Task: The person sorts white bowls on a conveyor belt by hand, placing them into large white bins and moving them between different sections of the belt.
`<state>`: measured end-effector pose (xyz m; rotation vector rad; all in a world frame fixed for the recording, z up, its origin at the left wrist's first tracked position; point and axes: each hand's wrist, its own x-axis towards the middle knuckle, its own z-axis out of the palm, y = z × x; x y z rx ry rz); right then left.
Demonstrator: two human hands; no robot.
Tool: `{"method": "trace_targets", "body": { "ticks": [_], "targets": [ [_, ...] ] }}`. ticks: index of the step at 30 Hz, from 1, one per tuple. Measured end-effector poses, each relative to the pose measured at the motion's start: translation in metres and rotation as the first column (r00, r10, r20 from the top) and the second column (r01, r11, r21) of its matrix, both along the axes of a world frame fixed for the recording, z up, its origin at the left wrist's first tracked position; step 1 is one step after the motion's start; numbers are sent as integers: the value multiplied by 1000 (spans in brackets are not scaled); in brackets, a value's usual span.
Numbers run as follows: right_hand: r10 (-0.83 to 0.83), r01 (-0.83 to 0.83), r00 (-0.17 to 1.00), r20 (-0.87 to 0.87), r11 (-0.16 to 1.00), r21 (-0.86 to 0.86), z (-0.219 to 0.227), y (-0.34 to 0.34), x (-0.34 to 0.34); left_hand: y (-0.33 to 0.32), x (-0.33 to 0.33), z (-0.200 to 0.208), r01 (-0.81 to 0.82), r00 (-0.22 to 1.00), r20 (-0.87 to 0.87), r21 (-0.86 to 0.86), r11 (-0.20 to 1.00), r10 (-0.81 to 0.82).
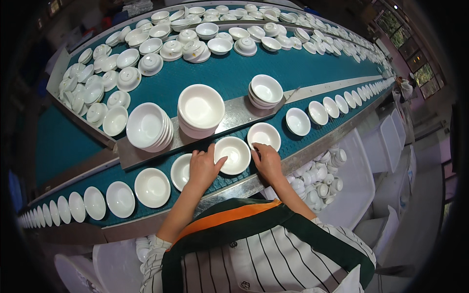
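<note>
My left hand [204,168] is closed on the left rim of a white bowl [232,155], its thumb lying over the edge. Close to that bowl's right rim, my right hand [267,162] has its fingers bent and apart, the fingertips overlapping the lower edge of another white bowl [264,135]. Whether they press on it I cannot tell. Partly behind my left wrist sits a further white bowl [180,171]. These bowls stand face up in a row on the narrow green belt [217,184].
Stacked bowls [201,108] stand on a metal ledge [234,117] beyond the row, with more stacks to either side. A wide green belt [171,80] carries many jumbled bowls. White bins [359,180] with small dishes are at the right. Another person [405,89] is far right.
</note>
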<state>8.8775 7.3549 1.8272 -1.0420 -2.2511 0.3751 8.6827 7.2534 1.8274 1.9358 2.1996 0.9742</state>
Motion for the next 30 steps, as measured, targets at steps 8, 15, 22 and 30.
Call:
{"method": "trace_targets", "body": {
  "ticks": [8,15,22,30],
  "targets": [
    [-40,16,973,-228,994,-105,6,45,34,26,4,-6,-139,990,24,-90,986,141],
    [-116,112,993,34,989,102,-5,95,76,56,44,9,-14,994,110,137,991,-1],
    [103,-105,994,-28,987,-119,11,79,76,78,66,10,-125,992,-47,-280,952,116],
    [-28,69,989,-148,958,280,62,200,93,105,94,20,-87,996,9,130,988,87]
  ]
}}
